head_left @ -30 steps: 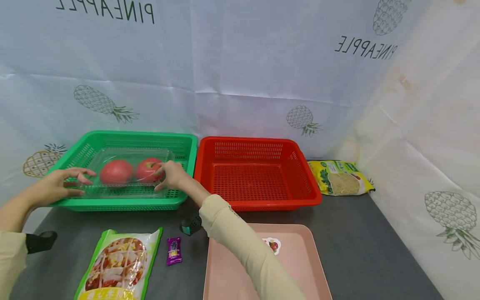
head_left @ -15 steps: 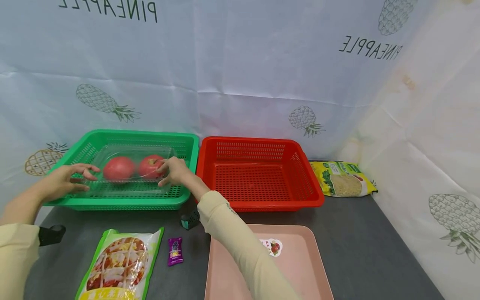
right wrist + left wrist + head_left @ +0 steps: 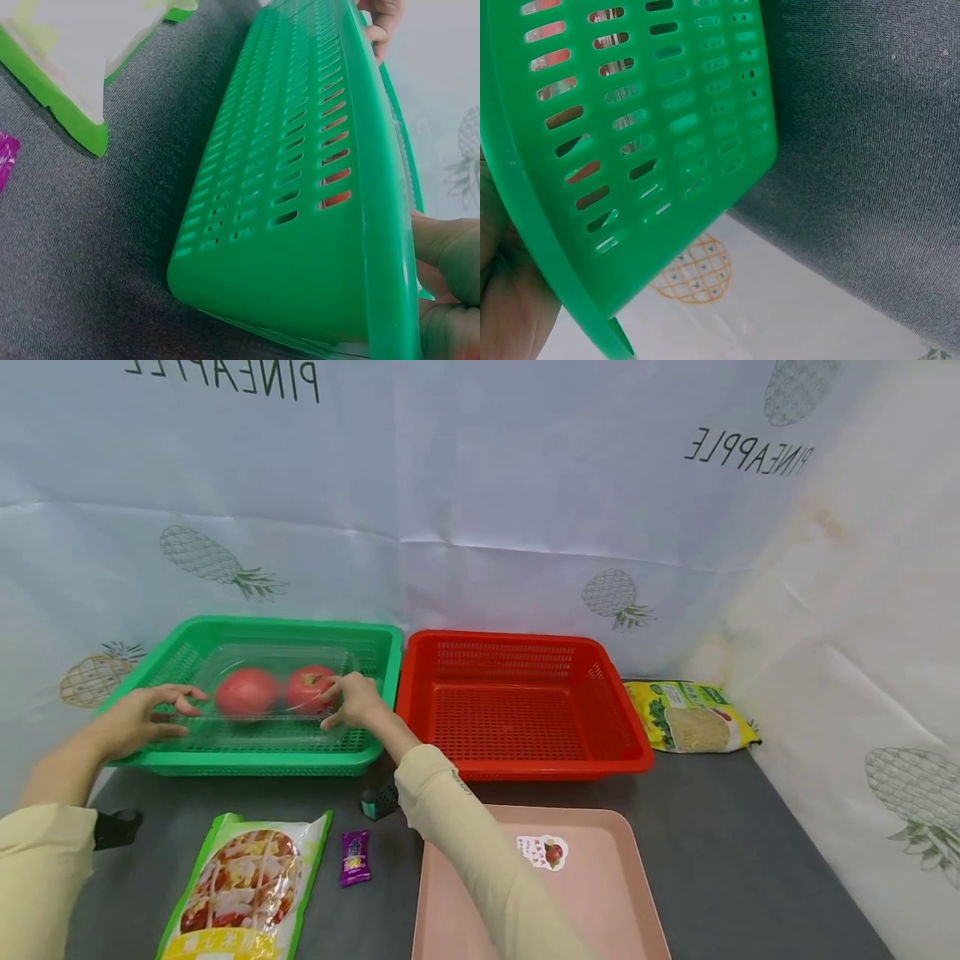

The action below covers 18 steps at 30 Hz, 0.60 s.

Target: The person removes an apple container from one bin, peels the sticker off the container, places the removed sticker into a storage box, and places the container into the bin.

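Observation:
Two red tomatoes point(image 3: 247, 692) sit side by side in a clear plastic box point(image 3: 262, 732), which is inside the green basket point(image 3: 285, 769). My left hand point(image 3: 144, 718) holds the box's left end with bent fingers. At the opposite end, my right hand point(image 3: 358, 700) grips it between thumb and fingers. In the right wrist view, the right hand point(image 3: 450, 274) reaches over the rim, its fingertips hidden by the basket wall. Only part of the left hand point(image 3: 514, 296) shows in the left wrist view, beyond the green rim.
A red basket point(image 3: 517, 770) stands right beside the green one, with a yellow bag point(image 3: 693, 718) farther right. In front lie a green-edged food pouch point(image 3: 243, 885), a small purple packet point(image 3: 355, 858) and a pink tray point(image 3: 577, 902), partly under the right sleeve. A patterned curtain hangs behind.
Both hands have shifted slightly right and away with the clear box and its tomatoes, staying over the green basket. The head view has also turned a little.

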Each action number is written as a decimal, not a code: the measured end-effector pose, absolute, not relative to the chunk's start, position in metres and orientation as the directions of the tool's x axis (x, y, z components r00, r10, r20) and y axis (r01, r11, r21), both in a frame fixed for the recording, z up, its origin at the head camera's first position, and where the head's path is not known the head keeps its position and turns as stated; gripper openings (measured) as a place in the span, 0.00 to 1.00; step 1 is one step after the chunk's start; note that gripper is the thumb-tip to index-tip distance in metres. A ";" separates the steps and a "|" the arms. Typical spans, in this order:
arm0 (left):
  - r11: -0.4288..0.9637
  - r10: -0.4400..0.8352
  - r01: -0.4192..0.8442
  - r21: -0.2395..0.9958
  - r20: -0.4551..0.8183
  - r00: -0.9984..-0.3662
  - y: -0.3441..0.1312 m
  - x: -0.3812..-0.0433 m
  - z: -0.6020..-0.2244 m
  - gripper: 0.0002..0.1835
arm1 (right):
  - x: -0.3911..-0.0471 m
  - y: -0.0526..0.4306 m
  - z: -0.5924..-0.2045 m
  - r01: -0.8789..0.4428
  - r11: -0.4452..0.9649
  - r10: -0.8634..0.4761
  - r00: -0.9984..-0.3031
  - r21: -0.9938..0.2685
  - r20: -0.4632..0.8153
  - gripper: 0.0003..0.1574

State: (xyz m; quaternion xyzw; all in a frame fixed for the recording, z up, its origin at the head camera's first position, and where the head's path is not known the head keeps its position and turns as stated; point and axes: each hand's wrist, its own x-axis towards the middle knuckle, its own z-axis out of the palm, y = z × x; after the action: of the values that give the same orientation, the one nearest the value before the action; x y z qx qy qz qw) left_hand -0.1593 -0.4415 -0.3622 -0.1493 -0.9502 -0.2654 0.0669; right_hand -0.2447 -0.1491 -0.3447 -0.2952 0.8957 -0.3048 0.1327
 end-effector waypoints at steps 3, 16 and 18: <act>0.824 0.237 0.303 0.479 0.195 -0.952 -0.445 -0.158 -0.364 0.14 | -0.243 -0.153 -0.345 -0.448 0.641 -0.605 -0.794 -0.623 -0.051 0.25; 0.839 0.209 0.247 0.485 0.131 -0.969 -0.437 -0.161 -0.362 0.13 | -0.239 -0.155 -0.348 -0.306 0.645 -0.509 -0.856 -0.700 -0.094 0.23; 0.845 0.207 0.247 0.474 0.137 -0.969 -0.436 -0.161 -0.361 0.14 | -0.239 -0.155 -0.347 -0.269 0.642 -0.483 -0.869 -0.718 -0.106 0.22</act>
State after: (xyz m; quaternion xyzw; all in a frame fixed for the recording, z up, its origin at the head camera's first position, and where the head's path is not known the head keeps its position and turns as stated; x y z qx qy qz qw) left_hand -0.1610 -0.4356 -0.3606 -0.1181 -0.9597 -0.2519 0.0401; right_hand -0.2385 -0.1555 -0.3466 -0.2102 0.8942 -0.3674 0.1457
